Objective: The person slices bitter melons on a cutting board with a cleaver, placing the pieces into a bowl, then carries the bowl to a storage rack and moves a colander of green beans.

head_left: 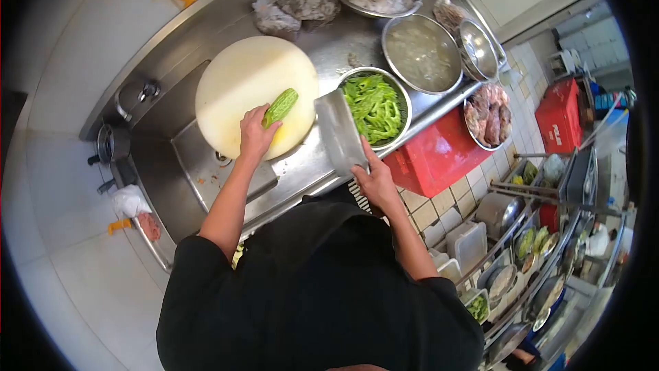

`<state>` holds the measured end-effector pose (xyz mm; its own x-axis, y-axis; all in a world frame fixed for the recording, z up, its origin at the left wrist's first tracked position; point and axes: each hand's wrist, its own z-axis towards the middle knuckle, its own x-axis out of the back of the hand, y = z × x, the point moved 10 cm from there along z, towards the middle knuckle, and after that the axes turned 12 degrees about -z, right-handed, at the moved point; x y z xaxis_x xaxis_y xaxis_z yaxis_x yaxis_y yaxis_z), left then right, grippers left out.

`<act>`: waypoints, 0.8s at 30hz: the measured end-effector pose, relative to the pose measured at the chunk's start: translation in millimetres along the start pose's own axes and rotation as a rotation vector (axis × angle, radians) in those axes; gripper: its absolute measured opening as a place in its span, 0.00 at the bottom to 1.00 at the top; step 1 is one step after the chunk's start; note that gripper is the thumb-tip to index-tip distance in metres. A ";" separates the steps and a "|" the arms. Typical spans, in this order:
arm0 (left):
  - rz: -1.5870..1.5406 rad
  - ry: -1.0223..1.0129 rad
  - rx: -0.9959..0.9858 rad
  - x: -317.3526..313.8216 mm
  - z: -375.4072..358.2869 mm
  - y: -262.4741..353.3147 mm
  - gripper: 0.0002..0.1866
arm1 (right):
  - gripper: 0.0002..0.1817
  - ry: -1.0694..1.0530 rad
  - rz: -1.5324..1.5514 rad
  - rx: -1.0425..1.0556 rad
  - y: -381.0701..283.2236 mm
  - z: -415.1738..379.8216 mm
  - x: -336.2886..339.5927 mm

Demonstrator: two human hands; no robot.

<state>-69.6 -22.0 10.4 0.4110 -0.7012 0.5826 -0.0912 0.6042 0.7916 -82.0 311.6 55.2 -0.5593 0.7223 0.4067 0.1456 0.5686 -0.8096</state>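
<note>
My left hand is closed on the lower end of a green bitter melon, pressed to the round white cutting board. The board lies across the edge of the steel sink. My right hand grips a wide cleaver, its handle hidden in the fingers. The grey blade is just right of the board and overlaps the near side of a steel bowl in this view. Sliced green bitter melon fills that bowl.
A basin of cloudy water stands behind the bowl, near bagged items. A bowl of meat sits by a red crate at the right. The sink basin is at the left; crowded shelves are at lower right.
</note>
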 end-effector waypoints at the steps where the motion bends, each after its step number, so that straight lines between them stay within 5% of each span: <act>1: -0.033 0.032 0.000 7.8 -3.7 -2.0 0.29 | 0.42 -0.025 -0.071 0.047 -15.7 4.5 -10.0; 13: -0.072 0.051 0.064 23.5 -7.4 -5.0 0.15 | 0.41 -0.109 -0.387 0.124 -57.5 53.1 -62.4; 24: 0.001 0.054 0.081 25.5 -4.2 -0.6 0.16 | 0.42 -0.092 -0.409 0.125 -58.6 79.1 -74.5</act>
<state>-55.3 -38.6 24.1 0.4592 -0.6777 0.5743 -0.1637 0.5709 0.8046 -113.4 193.4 38.8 -0.6213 0.4065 0.6699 -0.1996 0.7447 -0.6369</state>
